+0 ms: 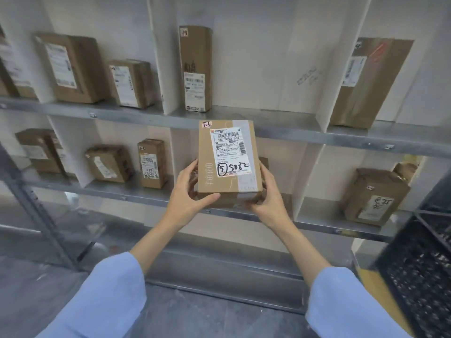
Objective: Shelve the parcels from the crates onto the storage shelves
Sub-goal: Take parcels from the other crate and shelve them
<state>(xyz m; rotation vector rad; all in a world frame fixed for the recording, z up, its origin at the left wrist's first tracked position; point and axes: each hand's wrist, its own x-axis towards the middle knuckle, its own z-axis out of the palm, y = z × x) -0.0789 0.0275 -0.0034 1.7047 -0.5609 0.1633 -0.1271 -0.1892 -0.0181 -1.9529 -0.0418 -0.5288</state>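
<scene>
Left hand [188,193] and right hand [269,193] grip the parcel [228,159] (fingers [192,167] partly hidden behind it).

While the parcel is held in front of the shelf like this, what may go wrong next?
The parcel stands upright, and the left grip and right grip hold only its lower end, so it may tip. Another box shows just behind it in the bay and may be knocked.

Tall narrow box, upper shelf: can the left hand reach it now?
Probably not: the left hand grips the held parcel with the right hand. Nothing stands in front of the tall narrow box, so once freed it likely could.
</scene>
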